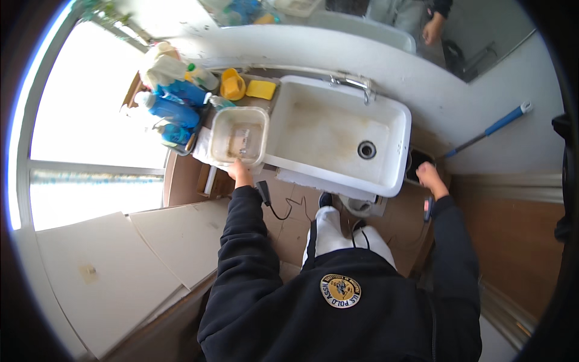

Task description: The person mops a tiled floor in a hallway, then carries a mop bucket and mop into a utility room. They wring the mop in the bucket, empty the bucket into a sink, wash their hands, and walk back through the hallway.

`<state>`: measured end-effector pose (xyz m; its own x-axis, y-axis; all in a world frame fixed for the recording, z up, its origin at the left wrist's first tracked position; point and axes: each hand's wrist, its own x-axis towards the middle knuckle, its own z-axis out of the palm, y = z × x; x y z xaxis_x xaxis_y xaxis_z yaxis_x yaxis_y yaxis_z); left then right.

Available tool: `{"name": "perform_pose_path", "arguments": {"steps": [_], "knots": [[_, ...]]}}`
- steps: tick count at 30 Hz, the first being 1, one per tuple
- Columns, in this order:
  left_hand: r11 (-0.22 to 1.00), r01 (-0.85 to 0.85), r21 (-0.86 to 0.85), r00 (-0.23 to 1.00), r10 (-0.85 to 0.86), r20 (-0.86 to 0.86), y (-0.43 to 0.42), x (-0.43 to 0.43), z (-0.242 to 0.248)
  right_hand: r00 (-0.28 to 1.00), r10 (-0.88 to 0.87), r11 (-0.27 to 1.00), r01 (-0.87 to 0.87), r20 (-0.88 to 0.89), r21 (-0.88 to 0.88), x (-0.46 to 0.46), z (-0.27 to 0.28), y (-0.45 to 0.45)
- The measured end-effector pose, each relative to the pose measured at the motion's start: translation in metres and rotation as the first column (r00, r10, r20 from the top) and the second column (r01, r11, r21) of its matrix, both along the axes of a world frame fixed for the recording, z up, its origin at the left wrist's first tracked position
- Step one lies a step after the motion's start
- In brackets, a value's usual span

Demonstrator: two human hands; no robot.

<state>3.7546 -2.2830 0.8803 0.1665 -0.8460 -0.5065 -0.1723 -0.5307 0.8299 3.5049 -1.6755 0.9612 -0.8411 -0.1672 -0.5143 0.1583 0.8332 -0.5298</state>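
Observation:
My left hand [239, 172] grips the near rim of a squarish translucent plastic tub [216, 140], its fingertips hidden behind the wall. The tub sits at the left edge of a white ceramic sink [316, 122], and the bottom looks stained or wet. Off the sink's right side is my right hand [429, 176], its fingers curled in and nothing visible in them. Below it, a dark open container [418, 164] stands beside the sink. The basin has brownish stains and a round drain [366, 150]; a chrome faucet [357, 82] is fixed behind it.
Blue bottles [174, 111] crowd a tray at the left. A yellow sponge [261, 89] and a yellow scoop-like container [232, 86] lie behind the tub. A blue-handled pole [502, 120] leans at the right. A black cable [282, 217] hangs below the sink. A mirror [384, 27] spans the wall.

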Motion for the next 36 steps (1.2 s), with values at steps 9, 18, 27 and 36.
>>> {"name": "perform_pose_path", "arguments": {"steps": [9, 18, 27, 36], "knots": [[0.843, 0.534, -0.070, 0.843, -0.525, 0.114, 0.098, -0.001, 0.062, 0.917, 0.313, 0.950, -0.298, -0.247, 0.095, -0.104, 0.001, -0.135], [0.584, 0.791, 0.182, 0.572, -0.811, 0.122, 0.189, -0.144, -0.028, 0.901, 0.339, 0.941, -0.324, -0.271, 0.098, -0.161, -0.013, -0.239], [0.637, 0.667, 0.386, 0.744, -0.544, -0.388, 0.305, -0.213, -0.111, 0.790, 0.487, 0.872, -0.462, -0.372, 0.160, -0.162, -0.018, -0.243], [0.730, 0.612, 0.303, 0.783, -0.614, -0.100, 0.287, -0.287, -0.104, 0.924, -0.061, 0.897, -0.115, -0.378, -0.427, -0.176, -0.082, -0.200]]}}
